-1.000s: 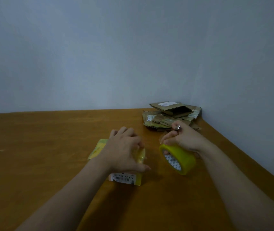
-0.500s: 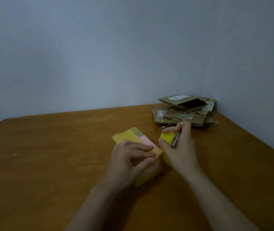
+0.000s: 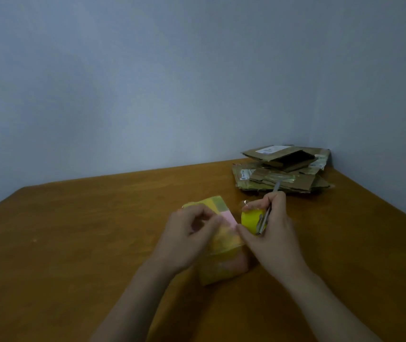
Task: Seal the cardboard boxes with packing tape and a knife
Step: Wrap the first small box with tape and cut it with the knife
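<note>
A brown wooden table stands in a corner of pale grey-blue walls. Near its middle sits a small yellow box. The left hand rests on the box top, fingers curled over it. Just right of the box, the right hand grips a yellow tape roll, with a slim metal knife tucked between its fingers. A pile of flattened cardboard lies in the far right corner.
</note>
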